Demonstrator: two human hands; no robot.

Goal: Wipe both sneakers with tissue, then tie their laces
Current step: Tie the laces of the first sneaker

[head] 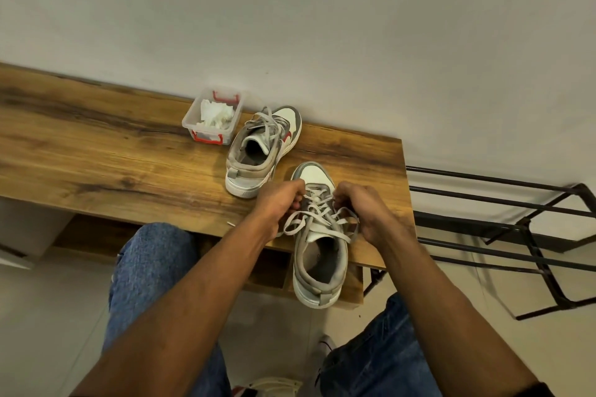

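Pinching the laces [317,217] of the near sneaker [317,245], both hands work over its tongue: the left hand [280,203] has its fingers [295,192] curled tight round a strand on the left side of the lacing, and the right hand [364,209] has its fingers [345,193] curled round a strand on the right side, with loose lace ends trailing out toward each wrist. This grey and white sneaker sits at the near right edge of the wooden desk [96,155], heel hanging past the edge, toe pointing away. The far sneaker [263,151], grey and white with a red mark, stands just beyond and to the left, its laces lying loose. Left of it, near the wall, a clear plastic box [214,114] with red clips holds crumpled tissue [216,113]. A black metal rack [516,229] stands to the right of the desk.
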